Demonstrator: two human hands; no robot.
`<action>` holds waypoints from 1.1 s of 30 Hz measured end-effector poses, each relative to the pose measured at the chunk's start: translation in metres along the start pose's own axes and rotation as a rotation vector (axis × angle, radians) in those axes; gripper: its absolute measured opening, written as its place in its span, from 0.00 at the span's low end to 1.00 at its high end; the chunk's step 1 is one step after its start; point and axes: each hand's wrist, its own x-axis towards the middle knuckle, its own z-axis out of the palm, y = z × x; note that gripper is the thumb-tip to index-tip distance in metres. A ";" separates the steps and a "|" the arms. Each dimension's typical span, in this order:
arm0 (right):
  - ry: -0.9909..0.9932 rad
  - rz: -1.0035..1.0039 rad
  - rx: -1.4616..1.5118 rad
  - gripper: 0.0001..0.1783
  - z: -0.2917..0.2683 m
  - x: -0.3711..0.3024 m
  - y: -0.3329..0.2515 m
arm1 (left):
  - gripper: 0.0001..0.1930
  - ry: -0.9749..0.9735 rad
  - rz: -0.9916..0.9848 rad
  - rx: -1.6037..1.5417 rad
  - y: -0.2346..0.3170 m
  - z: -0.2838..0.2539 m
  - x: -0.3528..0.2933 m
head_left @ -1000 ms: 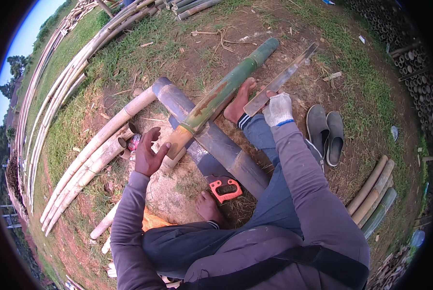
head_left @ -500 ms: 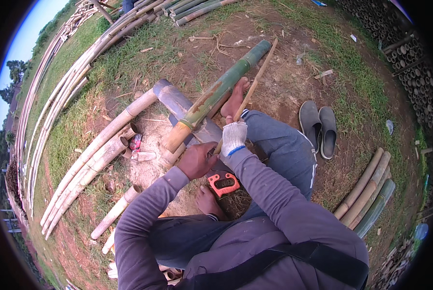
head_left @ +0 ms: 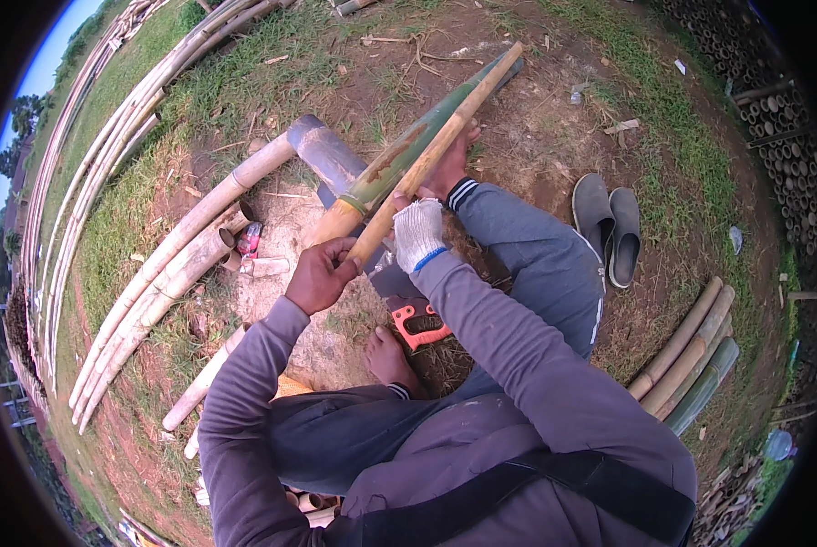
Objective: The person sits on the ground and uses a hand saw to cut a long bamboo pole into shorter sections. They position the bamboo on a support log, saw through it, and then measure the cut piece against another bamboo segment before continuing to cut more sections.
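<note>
A long, pale bamboo strip (head_left: 445,141) runs slanting away from me, held between both hands. My bare left hand (head_left: 322,276) pinches its near end. Further up, my right hand (head_left: 419,232) in a white knit glove grips it from the right side. Just beyond the strip lies a green bamboo pole (head_left: 417,139), resting across a thick greyish bamboo piece (head_left: 328,157). Below my hands is a hand saw with an orange handle (head_left: 419,325), its blade partly hidden. My bare feet are on the ground on either side.
Long bamboo poles (head_left: 167,273) lie to the left, with a red wrapper (head_left: 249,240) beside them. Grey slip-on shoes (head_left: 594,214) sit at the right. Several cut bamboo lengths (head_left: 686,351) lie at the lower right. Stacked bamboo (head_left: 782,137) fills the far right.
The bamboo strip has turned from its narrow edge to show its broad face. My left hand has shifted left and now pinches its near end; my right hand moved slightly left and away.
</note>
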 end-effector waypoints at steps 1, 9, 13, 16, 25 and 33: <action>0.027 -0.002 -0.035 0.21 0.004 -0.004 -0.004 | 0.17 -0.009 -0.021 -0.058 -0.005 -0.002 0.001; -0.205 0.377 0.095 0.21 0.021 0.002 -0.024 | 0.16 -0.035 -0.134 -0.098 -0.029 -0.038 0.013; -0.253 0.457 0.012 0.22 0.043 0.019 -0.027 | 0.21 0.126 -0.091 0.260 -0.044 -0.062 0.022; -0.259 0.460 -0.072 0.22 0.052 0.028 -0.022 | 0.24 0.190 -0.051 0.307 -0.052 -0.071 0.022; -0.393 0.267 -0.864 0.18 0.032 0.059 -0.025 | 0.23 0.246 0.001 0.746 -0.044 -0.060 0.032; -1.062 -0.331 -1.707 0.17 -0.071 -0.098 0.030 | 0.21 0.213 -0.119 0.804 -0.042 -0.062 0.036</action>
